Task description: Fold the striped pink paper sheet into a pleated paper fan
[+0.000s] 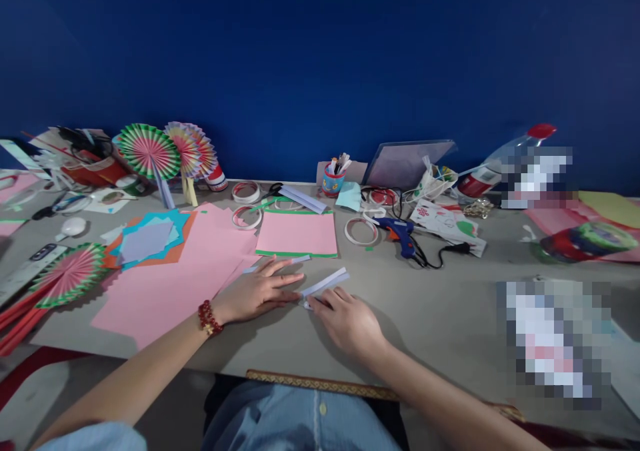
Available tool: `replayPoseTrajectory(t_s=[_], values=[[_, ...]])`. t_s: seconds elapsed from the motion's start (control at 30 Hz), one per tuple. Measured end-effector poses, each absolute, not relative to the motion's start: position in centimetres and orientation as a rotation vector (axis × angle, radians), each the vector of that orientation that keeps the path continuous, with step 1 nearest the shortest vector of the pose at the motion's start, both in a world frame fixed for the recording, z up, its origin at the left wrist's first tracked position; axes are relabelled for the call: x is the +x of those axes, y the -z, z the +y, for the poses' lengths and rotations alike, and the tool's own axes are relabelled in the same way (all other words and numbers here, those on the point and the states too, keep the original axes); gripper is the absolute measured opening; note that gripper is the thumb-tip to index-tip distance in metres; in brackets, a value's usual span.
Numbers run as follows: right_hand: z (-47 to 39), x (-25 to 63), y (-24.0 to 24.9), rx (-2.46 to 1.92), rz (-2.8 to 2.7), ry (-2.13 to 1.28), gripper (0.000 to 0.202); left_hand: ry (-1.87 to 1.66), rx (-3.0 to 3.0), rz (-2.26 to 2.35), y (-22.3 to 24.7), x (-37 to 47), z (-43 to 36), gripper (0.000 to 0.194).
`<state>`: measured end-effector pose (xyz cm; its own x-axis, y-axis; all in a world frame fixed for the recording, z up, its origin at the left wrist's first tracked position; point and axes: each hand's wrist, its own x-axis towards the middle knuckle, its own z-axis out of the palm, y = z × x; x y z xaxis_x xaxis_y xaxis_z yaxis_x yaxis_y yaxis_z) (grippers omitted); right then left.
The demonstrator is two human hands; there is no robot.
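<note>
My left hand [257, 292] lies flat on the table with its fingers stretched apart. Its fingertips reach the near end of a folded lilac paper strip [327, 280]. My right hand [350, 319] is closed, thumb and fingers pressed together at that same end, where a small white bit shows. A second lilac strip [301, 260] lies just beyond my left fingers and is partly hidden by them. Behind the hands rests a pink sheet [297, 233] with green edges.
Large pink sheets [165, 291] and a stack of coloured paper [147, 242] spread to the left. Pleated paper fans [149, 151] stand behind them. A blue glue gun [401, 236] with its cord, a tape roll [361, 232] and a pen cup [333, 181] are farther back.
</note>
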<state>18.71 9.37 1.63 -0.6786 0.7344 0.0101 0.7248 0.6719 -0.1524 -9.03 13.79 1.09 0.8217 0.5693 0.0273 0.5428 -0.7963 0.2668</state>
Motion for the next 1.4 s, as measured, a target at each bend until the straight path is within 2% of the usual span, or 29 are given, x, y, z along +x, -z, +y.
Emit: replayPoseTrajectory(t_s=[0.67, 1.2, 1.4], values=[[9.1, 17.8, -1.6, -1.178, -2.817, -0.223, 0.035, -0.232, 2.816, 0.834, -0.7, -9.1, 13.7, 0.042], [8.8, 17.7, -0.8, -1.17, -2.821, -0.176, 0.038, -0.119, 2.764, 0.784, -1.1, -9.4, 13.8, 0.044], [8.8, 17.4, -0.7, -1.183, -2.792, -0.129, 0.038, -0.211, 2.751, 0.79, -1.1, -9.3, 13.7, 0.041]])
